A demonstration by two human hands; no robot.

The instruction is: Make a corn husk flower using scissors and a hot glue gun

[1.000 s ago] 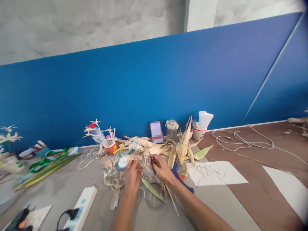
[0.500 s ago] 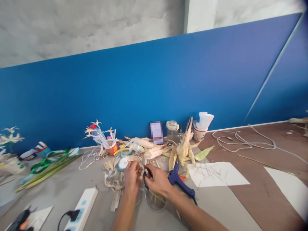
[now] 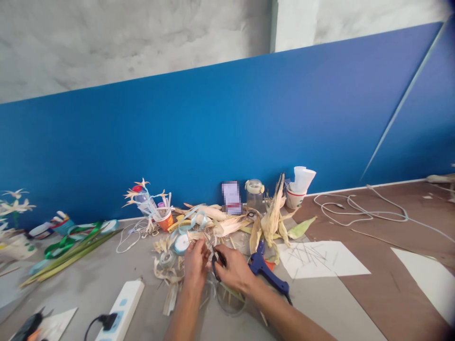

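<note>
My right hand [image 3: 232, 267] grips black-handled scissors [image 3: 215, 265], whose blades point up and left toward my other hand. My left hand [image 3: 196, 258] is closed in a pinch, and a pale piece that looks like corn husk [image 3: 195, 235] shows at its fingertips. Its exact hold is partly hidden. A roll of light blue ribbon [image 3: 181, 243] lies just left of those fingers. Behind both hands is a pile of dried corn husks [image 3: 231, 225]. Below them stands a clear round container [image 3: 231, 303] with scraps about it.
A blue glue gun [image 3: 268, 274] lies right of my hands, beside white paper with thin sticks [image 3: 309, 258]. Front left is a white power strip [image 3: 122, 308] with a black plug. Husk flowers stand by a red paper cup [image 3: 164, 220]. White cable [image 3: 366, 213] loops at the right.
Both hands stay nearly in place, with the scissors still in the right one. The view shifts very slightly.
</note>
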